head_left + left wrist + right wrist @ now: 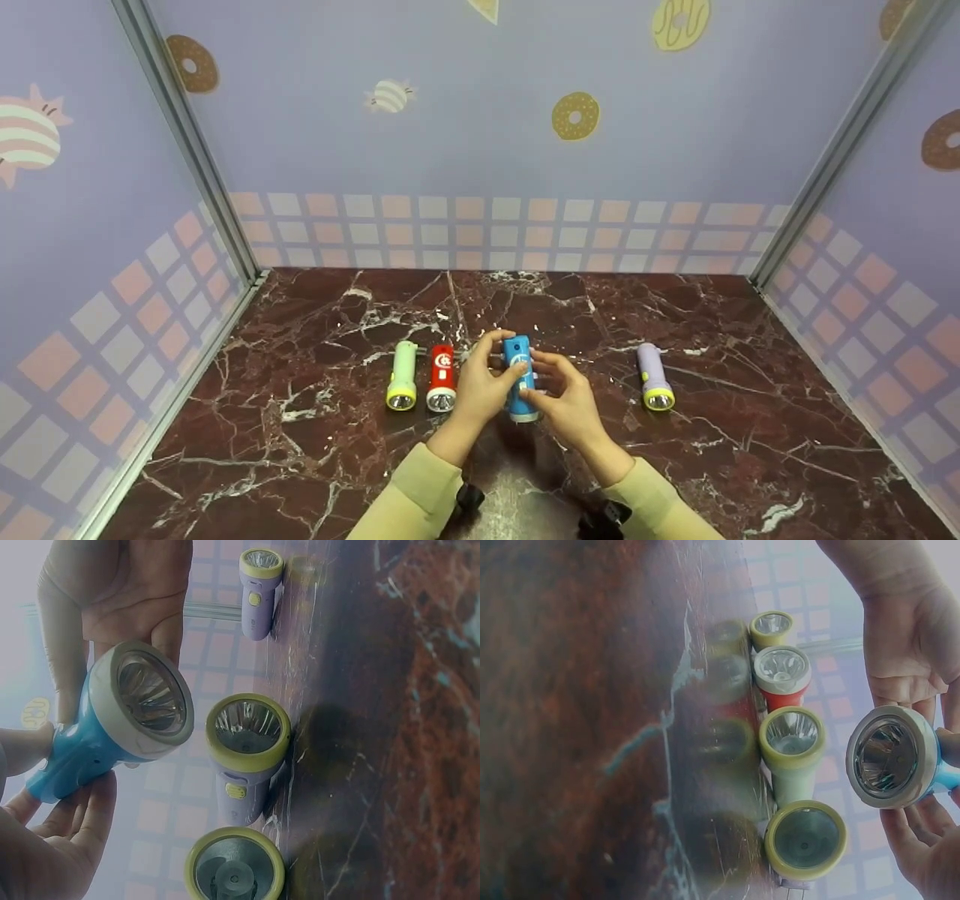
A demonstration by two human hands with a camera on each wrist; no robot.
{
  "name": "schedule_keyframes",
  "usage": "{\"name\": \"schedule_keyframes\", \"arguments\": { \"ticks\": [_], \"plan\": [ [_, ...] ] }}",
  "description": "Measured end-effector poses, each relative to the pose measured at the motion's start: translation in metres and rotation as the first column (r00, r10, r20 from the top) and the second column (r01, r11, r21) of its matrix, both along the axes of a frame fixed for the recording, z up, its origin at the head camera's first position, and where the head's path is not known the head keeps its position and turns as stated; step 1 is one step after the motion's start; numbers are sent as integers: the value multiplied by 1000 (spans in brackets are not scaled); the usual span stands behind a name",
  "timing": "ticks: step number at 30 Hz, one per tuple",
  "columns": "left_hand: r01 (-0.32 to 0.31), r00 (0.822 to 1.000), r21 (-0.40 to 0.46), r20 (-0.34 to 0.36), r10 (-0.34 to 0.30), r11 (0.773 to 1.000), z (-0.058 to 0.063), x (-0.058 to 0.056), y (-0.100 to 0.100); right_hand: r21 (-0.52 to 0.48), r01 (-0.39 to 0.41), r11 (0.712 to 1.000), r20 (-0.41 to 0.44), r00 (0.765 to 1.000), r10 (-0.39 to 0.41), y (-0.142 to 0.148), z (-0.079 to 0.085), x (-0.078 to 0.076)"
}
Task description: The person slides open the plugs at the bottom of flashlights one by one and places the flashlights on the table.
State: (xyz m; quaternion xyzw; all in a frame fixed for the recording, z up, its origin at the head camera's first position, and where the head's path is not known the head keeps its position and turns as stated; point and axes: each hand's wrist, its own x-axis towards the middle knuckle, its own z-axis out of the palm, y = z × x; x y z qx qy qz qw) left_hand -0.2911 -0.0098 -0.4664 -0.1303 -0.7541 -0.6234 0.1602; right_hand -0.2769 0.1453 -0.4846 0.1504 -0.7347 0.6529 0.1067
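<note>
A blue flashlight [519,379] with a white head ring is held between both hands above the table, its lens end toward me. My left hand [481,379] grips it from the left, thumb across the body and fingers at the far end. From the other side my right hand [574,397] holds it, thumb near the switch. The lens of the blue flashlight [150,697] looks unlit in the left wrist view. Nearest the left hand stands a red flashlight [442,379] with a white head.
A green flashlight [403,376] lies left of the red one, and a purple flashlight [655,376] lies farther right. The right wrist view shows another green flashlight [793,754], mostly hidden by hands from above. Walls [480,150] enclose the marbled table [337,450].
</note>
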Motion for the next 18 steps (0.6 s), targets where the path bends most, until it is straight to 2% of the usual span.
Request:
{"name": "schedule_keyframes", "arguments": {
  "ticks": [18],
  "plan": [
    [11, 1000, -1, -5, -11, 1000, 1, 1, -1, 1, 0, 1000, 0, 1000, 0, 0, -2, 0]
  ]
}}
